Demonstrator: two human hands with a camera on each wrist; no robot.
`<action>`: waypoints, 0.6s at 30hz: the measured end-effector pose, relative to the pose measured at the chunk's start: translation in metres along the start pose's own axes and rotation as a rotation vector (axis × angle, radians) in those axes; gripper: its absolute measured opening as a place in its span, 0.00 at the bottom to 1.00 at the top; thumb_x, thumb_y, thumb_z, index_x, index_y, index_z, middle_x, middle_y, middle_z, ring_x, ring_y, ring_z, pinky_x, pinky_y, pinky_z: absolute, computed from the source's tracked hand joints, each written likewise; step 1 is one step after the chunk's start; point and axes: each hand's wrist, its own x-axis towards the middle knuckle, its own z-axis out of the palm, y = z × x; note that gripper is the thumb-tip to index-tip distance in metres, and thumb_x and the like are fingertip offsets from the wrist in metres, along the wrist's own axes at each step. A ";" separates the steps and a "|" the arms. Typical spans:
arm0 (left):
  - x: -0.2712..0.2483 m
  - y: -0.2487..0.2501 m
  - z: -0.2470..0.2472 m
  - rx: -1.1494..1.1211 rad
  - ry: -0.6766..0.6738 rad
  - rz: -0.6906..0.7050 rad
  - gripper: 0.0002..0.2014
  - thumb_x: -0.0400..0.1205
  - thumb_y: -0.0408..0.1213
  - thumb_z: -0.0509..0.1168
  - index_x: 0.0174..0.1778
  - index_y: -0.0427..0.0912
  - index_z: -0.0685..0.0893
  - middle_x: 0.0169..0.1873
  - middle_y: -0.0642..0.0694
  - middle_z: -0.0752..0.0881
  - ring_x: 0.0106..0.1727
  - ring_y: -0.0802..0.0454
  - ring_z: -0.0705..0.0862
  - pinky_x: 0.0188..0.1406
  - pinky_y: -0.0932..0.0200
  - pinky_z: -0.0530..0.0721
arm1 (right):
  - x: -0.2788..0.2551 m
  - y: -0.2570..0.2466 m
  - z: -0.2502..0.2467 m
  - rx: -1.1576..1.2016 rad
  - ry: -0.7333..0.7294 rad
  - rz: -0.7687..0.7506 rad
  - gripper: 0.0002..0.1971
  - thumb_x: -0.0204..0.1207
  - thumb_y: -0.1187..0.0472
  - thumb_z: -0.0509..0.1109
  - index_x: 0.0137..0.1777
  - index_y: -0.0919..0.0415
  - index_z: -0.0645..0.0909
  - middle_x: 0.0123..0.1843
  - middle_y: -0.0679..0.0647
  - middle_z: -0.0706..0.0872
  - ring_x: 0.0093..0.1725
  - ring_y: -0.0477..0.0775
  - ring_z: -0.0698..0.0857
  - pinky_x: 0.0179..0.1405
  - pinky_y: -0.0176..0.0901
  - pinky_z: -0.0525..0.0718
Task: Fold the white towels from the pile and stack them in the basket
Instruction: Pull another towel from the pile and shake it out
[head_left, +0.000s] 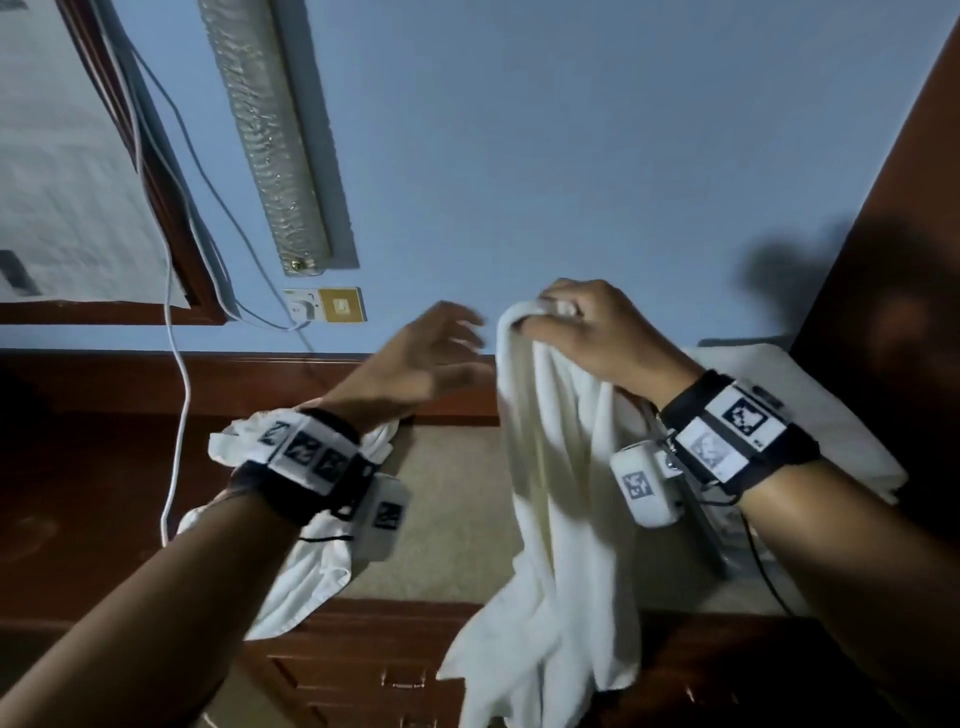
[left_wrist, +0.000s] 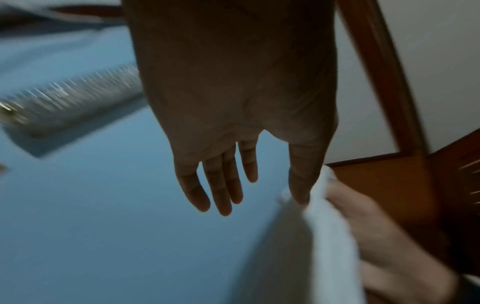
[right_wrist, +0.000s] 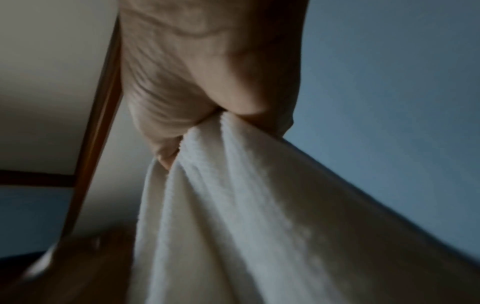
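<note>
My right hand (head_left: 566, 319) grips the top of a white towel (head_left: 550, 519) that hangs down in long folds in front of the dresser; the right wrist view shows the towel (right_wrist: 233, 205) bunched in my fist (right_wrist: 207, 115). My left hand (head_left: 447, 338) is raised just left of the towel's top edge, its fingers (left_wrist: 221, 185) straight and spread, holding nothing; its thumb sits against the towel edge (left_wrist: 327, 236). Another white towel (head_left: 306, 571) lies crumpled on the dresser top under my left forearm. No basket is in view.
A wooden dresser with a beige top (head_left: 457, 519) and drawers (head_left: 374, 675) stands below my hands. White folded cloth (head_left: 810, 415) lies at the right behind my right wrist. A white cable (head_left: 176, 415) hangs from a wall socket (head_left: 324, 306). A blue wall (head_left: 571, 156) is behind.
</note>
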 end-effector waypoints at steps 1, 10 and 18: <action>0.004 0.012 0.015 -0.012 -0.004 0.027 0.21 0.79 0.40 0.78 0.66 0.42 0.81 0.56 0.41 0.89 0.58 0.49 0.90 0.59 0.51 0.89 | -0.001 -0.006 0.006 -0.032 -0.016 -0.030 0.20 0.72 0.46 0.74 0.37 0.66 0.80 0.38 0.55 0.83 0.37 0.55 0.78 0.39 0.52 0.74; -0.020 -0.049 0.042 0.086 -0.028 -0.261 0.03 0.82 0.39 0.76 0.48 0.45 0.91 0.37 0.50 0.94 0.39 0.56 0.93 0.40 0.55 0.91 | -0.004 0.009 -0.046 0.059 0.395 0.045 0.21 0.73 0.49 0.73 0.29 0.58 0.67 0.29 0.47 0.64 0.33 0.47 0.65 0.31 0.49 0.64; -0.045 -0.157 -0.042 0.396 0.178 -0.457 0.24 0.67 0.59 0.69 0.54 0.50 0.90 0.50 0.44 0.92 0.54 0.41 0.90 0.55 0.44 0.86 | -0.003 0.081 -0.088 0.083 0.564 0.235 0.05 0.69 0.51 0.73 0.39 0.37 0.87 0.34 0.35 0.87 0.40 0.42 0.83 0.46 0.45 0.80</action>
